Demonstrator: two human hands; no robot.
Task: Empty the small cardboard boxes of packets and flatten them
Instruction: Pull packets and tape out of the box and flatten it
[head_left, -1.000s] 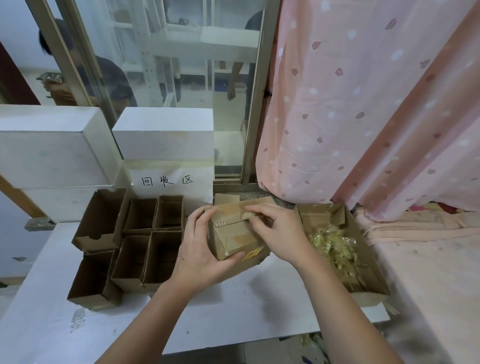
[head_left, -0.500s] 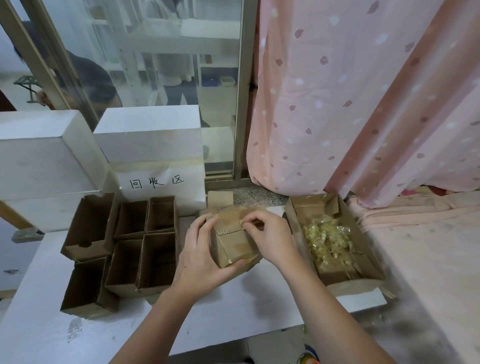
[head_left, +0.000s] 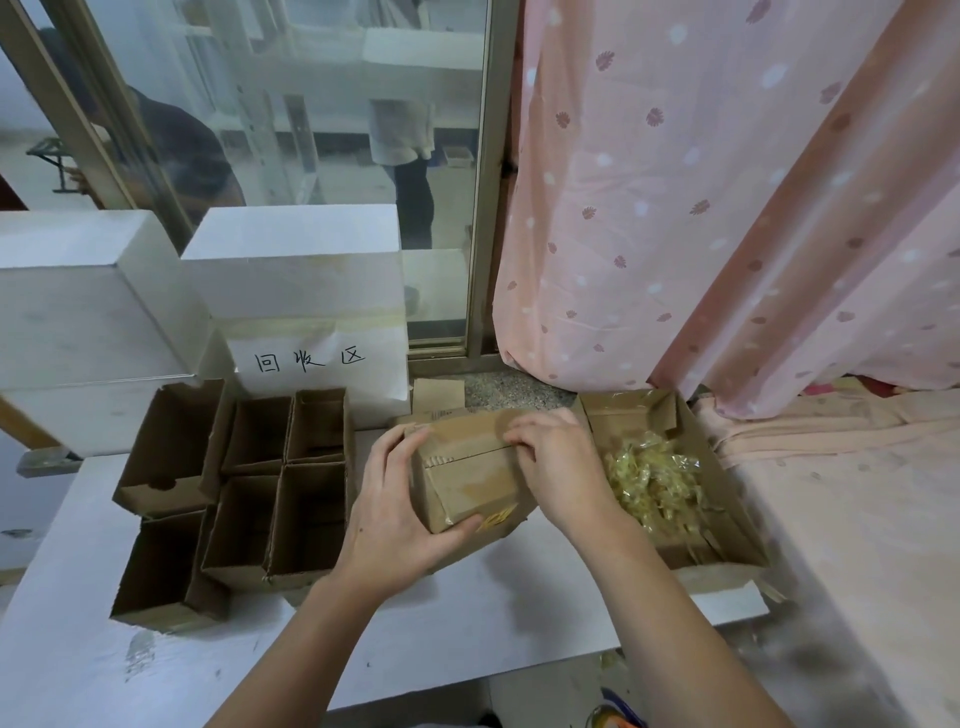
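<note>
While the left hand (head_left: 395, 514) still grips the small box (head_left: 467, 478), right-hand fingers (head_left: 524, 441) now curl over its top seam.

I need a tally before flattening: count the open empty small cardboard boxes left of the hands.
6: back row at; front row at. More may be hidden.

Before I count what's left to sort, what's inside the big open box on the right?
The big open box holds a loose heap of yellowish clear packets on bare cardboard. What lies under the heap is covered, and the right hand hides the box's left edge.
</note>
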